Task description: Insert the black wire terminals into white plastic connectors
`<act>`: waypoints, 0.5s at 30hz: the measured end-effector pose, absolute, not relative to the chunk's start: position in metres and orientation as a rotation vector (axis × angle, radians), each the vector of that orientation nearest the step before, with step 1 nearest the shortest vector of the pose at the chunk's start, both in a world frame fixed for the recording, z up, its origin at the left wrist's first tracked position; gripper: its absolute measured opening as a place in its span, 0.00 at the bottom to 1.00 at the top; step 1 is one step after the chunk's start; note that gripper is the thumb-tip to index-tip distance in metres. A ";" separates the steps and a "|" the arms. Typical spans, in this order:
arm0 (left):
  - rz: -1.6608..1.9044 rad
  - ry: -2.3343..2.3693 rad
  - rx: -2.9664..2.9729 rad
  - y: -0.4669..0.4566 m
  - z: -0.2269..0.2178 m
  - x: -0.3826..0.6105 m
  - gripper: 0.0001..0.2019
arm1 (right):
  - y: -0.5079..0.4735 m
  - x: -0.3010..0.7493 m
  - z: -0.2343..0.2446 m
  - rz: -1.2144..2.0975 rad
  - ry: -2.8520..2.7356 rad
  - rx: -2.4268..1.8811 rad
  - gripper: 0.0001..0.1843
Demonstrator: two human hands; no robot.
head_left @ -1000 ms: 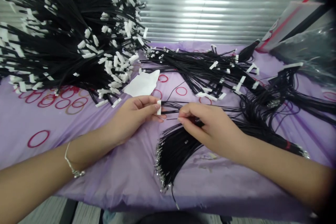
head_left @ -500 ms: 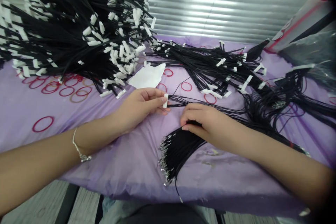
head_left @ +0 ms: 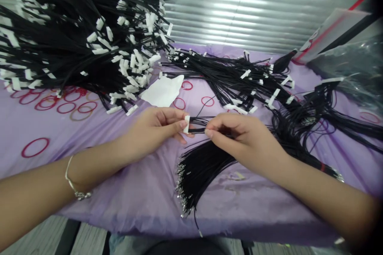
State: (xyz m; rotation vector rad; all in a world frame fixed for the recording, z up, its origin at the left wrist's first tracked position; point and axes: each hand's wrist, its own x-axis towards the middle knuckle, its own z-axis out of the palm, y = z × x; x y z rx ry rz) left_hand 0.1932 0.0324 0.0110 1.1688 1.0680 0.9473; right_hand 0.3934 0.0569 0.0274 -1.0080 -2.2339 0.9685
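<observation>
My left hand pinches a small white strip between thumb and fingers. Several thin black cords run from this strip to the right. My right hand is closed, thumb against fingertips, on black cord just right of the strip; how many strands it grips is hidden. Below it, a fanned bundle of loose black cords with silvery metal ends lies on the purple cover. A torn white sheet rests behind my left hand.
A large heap of white-tipped black cords rises at the back left. More cord bundles lie at the back and right. Red rubber bands are scattered about. Clear plastic bags stand at the right, before metal slats.
My right hand has moved up from the loose metal-ended bundle to the cords beside the white strip. My left hand keeps hold of the strip. The whole view has shifted slightly.
</observation>
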 end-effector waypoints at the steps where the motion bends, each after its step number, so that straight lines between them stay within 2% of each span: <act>1: 0.937 1.032 1.155 0.031 0.011 0.194 0.03 | 0.057 0.393 0.029 0.966 -2.214 -1.030 0.06; 15: 0.893 0.961 1.011 0.028 0.006 0.196 0.02 | 0.058 0.394 0.028 0.909 -2.221 -1.111 0.08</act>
